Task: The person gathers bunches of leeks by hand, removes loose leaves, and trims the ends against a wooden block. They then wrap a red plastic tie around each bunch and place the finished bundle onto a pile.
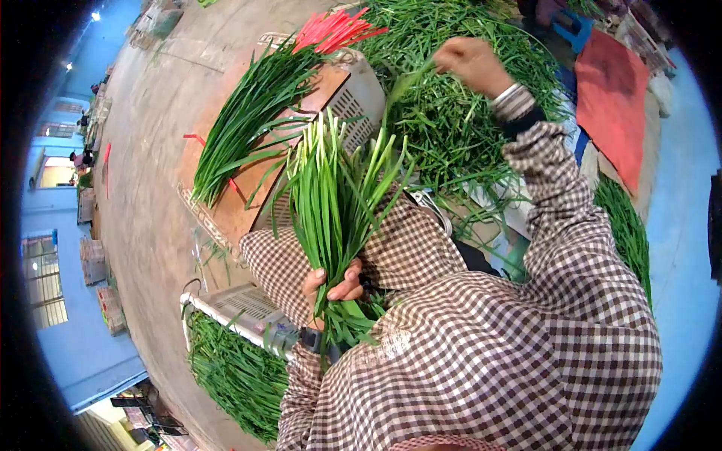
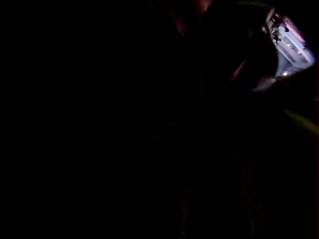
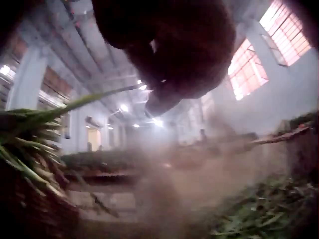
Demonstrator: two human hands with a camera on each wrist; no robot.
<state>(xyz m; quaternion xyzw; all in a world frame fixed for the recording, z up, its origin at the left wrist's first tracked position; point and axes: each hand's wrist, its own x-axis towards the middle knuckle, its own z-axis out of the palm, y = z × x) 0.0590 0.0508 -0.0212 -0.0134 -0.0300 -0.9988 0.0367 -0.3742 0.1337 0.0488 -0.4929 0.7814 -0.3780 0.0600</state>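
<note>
My left hand (image 1: 347, 284) grips a bunch of long green chives (image 1: 323, 195) near its leafy lower end, over my lap. The pale cut ends fan out upward. My right hand (image 1: 475, 64) is raised at the upper right, above a big heap of loose chives (image 1: 459, 128), pinching a thin chive leaf (image 1: 410, 81) that is blurred. In the right wrist view this leaf (image 3: 94, 99) runs from the bunch at left to the dark fingertips (image 3: 162, 102). The left wrist view is nearly black and hides the left hand's grip.
Left of the heap, a board (image 1: 252, 169) lies across a plastic basket (image 1: 365, 94), carrying laid-out chives (image 1: 252, 113) and red strips (image 1: 338, 31). At lower left stands another basket (image 1: 252, 308) beside more chives (image 1: 237, 368). A red sheet (image 1: 613, 105) lies at right.
</note>
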